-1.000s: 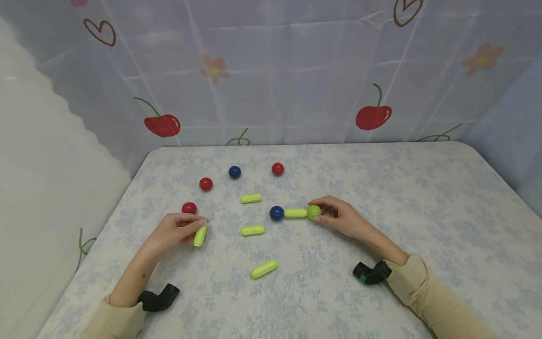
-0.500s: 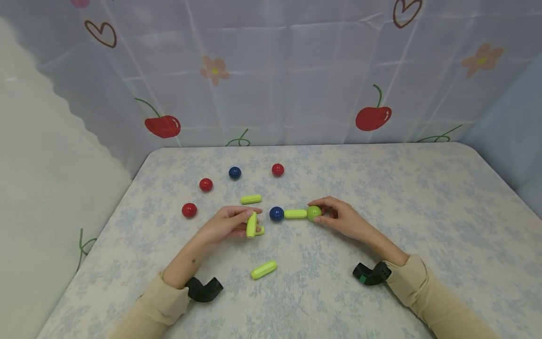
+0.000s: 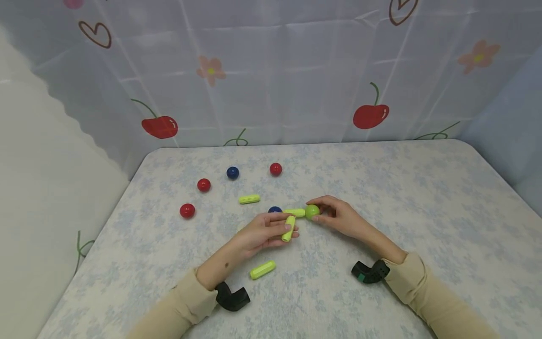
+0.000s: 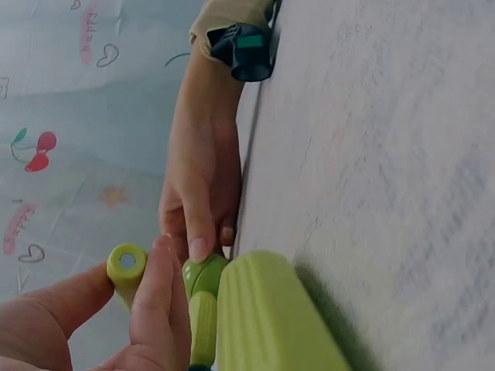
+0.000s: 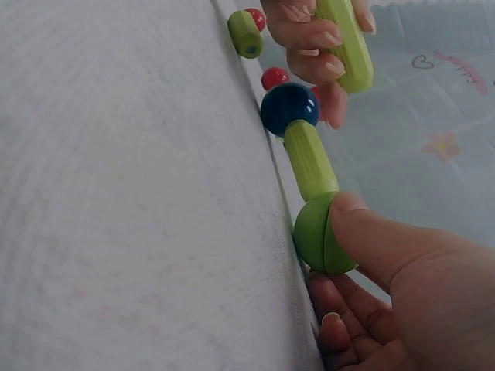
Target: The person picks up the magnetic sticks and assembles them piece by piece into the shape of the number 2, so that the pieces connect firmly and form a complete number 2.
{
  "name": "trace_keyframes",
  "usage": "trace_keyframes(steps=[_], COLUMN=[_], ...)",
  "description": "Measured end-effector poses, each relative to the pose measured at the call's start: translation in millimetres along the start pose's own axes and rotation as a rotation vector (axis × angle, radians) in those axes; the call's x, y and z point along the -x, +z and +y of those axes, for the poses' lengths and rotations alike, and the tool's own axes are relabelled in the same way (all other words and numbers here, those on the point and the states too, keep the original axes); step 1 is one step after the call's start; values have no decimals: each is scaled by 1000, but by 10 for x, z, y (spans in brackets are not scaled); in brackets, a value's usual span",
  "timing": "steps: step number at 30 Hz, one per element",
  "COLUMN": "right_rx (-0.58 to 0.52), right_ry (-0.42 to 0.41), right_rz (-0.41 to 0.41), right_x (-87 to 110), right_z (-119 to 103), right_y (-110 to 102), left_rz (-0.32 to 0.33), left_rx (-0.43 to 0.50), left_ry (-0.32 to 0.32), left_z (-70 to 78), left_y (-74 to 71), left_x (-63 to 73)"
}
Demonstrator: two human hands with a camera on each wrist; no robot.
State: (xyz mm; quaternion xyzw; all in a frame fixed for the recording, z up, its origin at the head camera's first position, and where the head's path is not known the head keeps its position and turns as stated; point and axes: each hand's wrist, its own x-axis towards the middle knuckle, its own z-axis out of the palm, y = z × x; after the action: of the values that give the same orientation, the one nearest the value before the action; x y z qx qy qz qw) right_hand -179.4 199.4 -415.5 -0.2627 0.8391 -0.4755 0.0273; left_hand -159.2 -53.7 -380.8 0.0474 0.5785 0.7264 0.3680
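Green ball (image 3: pixel 312 212), one; red balls (image 3: pixel 187 211), three

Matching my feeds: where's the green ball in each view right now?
Head: green ball right of centre, lower half.
Left wrist: green ball left of centre, lower half.
Right wrist: green ball right of centre, lower half.
Shared landmark: the right hand, holding it, shows in all three.
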Motion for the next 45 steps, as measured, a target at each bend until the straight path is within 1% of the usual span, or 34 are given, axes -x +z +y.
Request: trace_keyframes(steps=[2, 6, 11, 14, 17, 18, 21, 29, 34, 41, 45], right_rx=[6, 14, 9, 6, -1, -4, -9, -24, -17, -38, -29], right_ry=[-11, -13, -20, -21, -16, -7, -3, 1, 22, 69, 62], right_rz=[7, 14, 23, 20, 8, 3, -4, -9, 5, 33, 53], right_x=[-5, -10, 3, 16, 14, 13, 2, 6, 12, 5, -10], right_z=[8, 23, 26, -133, -150, -148, 4, 7, 5, -1, -4], right_y=[-2, -2, 7, -8, -9, -10, 5, -2, 5, 23, 33], left_rz=[-13, -11, -13, -16, -7, -2, 14, 78, 93, 108, 130], left_rx=[15, 15, 15, 32, 60, 71, 85, 83, 67, 44, 23], left_ry=[12, 7, -41, -69, -78, -75, -62, -43, -27, 1, 19], left_z=[-32, -96, -159, -180, -190, -190, -189, -194, -207, -211, -206], left_y=[44, 130, 229, 269, 292, 300, 322, 377, 396, 426, 445], left_x=[-23, -84, -182, -237, -280, -290, -315, -359, -381, -409, -418])
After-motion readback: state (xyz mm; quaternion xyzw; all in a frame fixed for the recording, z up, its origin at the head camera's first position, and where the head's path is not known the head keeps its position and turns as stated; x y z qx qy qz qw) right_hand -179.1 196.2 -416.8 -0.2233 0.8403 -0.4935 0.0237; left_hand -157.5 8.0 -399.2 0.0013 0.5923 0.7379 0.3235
